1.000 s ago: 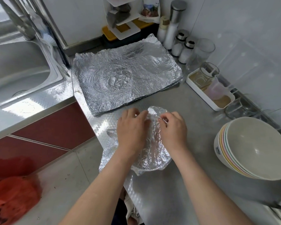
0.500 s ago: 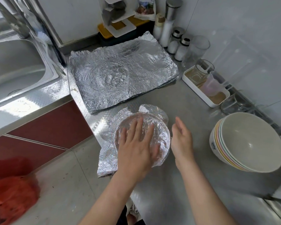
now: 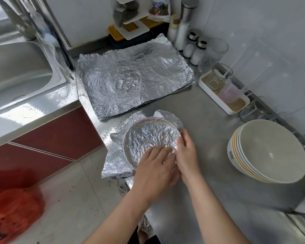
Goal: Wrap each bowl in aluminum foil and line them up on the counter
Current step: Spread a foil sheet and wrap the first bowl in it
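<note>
A bowl covered in crinkled aluminium foil [image 3: 150, 136] sits near the counter's front edge. My left hand [image 3: 155, 169] lies flat on the foil at the bowl's near side. Beside it, my right hand [image 3: 187, 155] presses the foil against the bowl's right rim with its fingertips. A loose foil flap [image 3: 113, 166] sticks out past the counter edge on the left. A pile of flat foil sheets [image 3: 134, 80] lies behind the bowl. A stack of several unwrapped pale bowls [image 3: 268, 152] stands tilted at the right.
A white tray with glass cups [image 3: 222, 92] and shakers [image 3: 194, 46] line the right wall. The steel sink [image 3: 16, 67] is at the left. A red bag [image 3: 12, 213] lies on the floor below. Bare counter [image 3: 209, 131] separates the wrapped bowl from the stack.
Both hands slid from the bowl's far top to its near right side. My left hand moved back off the middle, and my right hand came in from beside the bowl onto its rim.
</note>
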